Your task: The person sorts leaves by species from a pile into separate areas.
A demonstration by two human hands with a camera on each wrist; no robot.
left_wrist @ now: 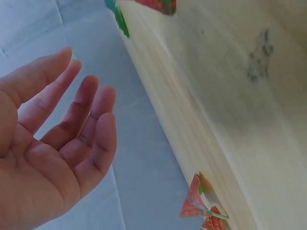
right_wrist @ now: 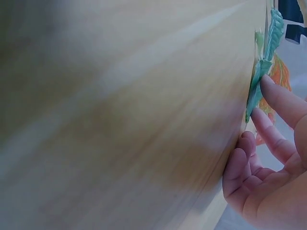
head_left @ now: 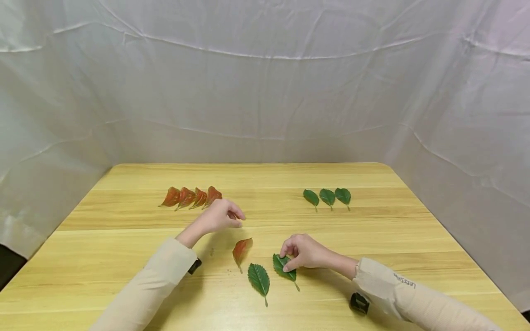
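Note:
My right hand [head_left: 308, 252] is at the front of the table, thumb and index fingertips on a toothed green leaf [head_left: 279, 265]. In the right wrist view the same leaf [right_wrist: 255, 91] lies between thumb and index finger, with the other fingers curled below. A second green leaf [head_left: 258, 279] lies just left of it, stem toward me. My left hand [head_left: 219, 216] hovers with loosely bent fingers and nothing in them, as the left wrist view confirms. Near it, below, lies a single red leaf [head_left: 241, 250]. Behind it a red leaf [head_left: 212, 195] ends a row.
Several red leaves [head_left: 186, 196] overlap in a row at the back left. Three green leaves [head_left: 327, 196] line up at the back right. The wooden table [head_left: 265, 177] is enclosed by pale hanging cloth [head_left: 256, 105] at the back and sides.

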